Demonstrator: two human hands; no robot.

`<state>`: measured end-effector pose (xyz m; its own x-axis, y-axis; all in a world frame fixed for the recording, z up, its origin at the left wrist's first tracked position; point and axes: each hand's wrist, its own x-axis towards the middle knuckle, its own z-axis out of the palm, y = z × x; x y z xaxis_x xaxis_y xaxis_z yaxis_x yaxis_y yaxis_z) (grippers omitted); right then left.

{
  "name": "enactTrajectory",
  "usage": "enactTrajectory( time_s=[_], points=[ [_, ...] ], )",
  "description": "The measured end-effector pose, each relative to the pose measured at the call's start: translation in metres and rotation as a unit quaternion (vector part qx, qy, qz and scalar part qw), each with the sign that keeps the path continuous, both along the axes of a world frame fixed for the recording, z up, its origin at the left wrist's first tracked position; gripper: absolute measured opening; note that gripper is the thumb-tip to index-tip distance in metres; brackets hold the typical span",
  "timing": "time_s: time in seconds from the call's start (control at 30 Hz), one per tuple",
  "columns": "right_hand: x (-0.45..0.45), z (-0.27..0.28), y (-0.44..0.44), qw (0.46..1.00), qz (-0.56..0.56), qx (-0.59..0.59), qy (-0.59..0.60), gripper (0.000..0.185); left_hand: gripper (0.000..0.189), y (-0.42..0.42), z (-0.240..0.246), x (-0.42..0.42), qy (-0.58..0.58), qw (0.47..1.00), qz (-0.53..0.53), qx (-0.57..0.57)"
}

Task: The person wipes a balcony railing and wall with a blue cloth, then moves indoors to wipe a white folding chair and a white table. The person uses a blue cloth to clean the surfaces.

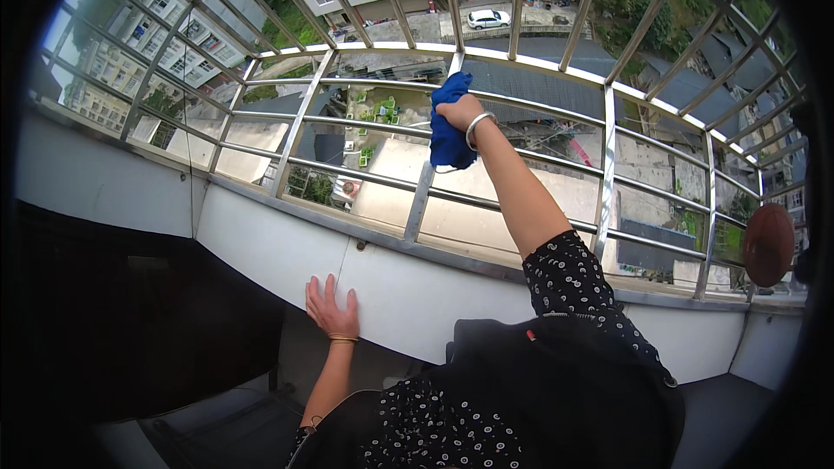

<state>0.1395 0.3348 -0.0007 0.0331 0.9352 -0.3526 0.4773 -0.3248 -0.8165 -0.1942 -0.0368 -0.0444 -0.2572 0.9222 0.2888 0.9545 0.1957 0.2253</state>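
My right hand [460, 112] grips a blue cloth [454, 147] against an upright post [420, 202] of the metal window guard. The cloth wraps over the post and hides part of it, along with stretches of the rails beside it. Lower down, my left hand [333, 307] rests on the white ledge [417, 303] with its fingers apart and nothing in it. Polished horizontal rails [378, 124] run to both sides of the cloth, and a flat metal bar [521, 60] crosses above them.
Thin bars [449, 0] rise above the flat bar. A reddish-brown oval object [769, 245] is at the far right. On the left, a dark panel [143, 312] lies below the ledge, near a thin hanging cord [190, 176]. Buildings and a white car [488, 18] stand far below outside.
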Motion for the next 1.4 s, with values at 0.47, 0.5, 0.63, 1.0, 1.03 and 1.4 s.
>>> enactTrajectory(
  time_s=[0.47,0.5,0.63,1.0,1.03,1.4],
  points=[
    [0.001,0.015,-0.156,0.994,0.044,0.084,0.047,0.041,0.053,-0.002,0.001,-0.001,-0.032,0.999,0.005,0.038],
    [-0.002,0.015,-0.162,0.996,0.051,0.073,0.030,0.042,0.053,-0.002,0.000,-0.001,-0.033,0.998,0.005,0.046],
    [-0.019,0.020,-0.167,0.987,0.082,0.101,-0.092,0.042,0.052,-0.002,0.000,-0.001,-0.046,0.998,0.010,0.045],
    [-0.065,0.012,-0.139,0.991,0.058,0.041,-0.110,0.043,0.049,-0.004,-0.006,-0.002,-0.060,0.996,0.013,0.062],
    [-0.064,0.011,-0.146,0.986,0.080,0.050,-0.137,0.043,0.049,-0.004,-0.007,-0.003,-0.058,0.996,0.012,0.065],
    [-0.078,0.017,-0.223,0.951,0.170,0.116,-0.231,0.040,0.048,-0.002,-0.008,-0.004,-0.054,0.995,0.021,0.077]
  ],
)
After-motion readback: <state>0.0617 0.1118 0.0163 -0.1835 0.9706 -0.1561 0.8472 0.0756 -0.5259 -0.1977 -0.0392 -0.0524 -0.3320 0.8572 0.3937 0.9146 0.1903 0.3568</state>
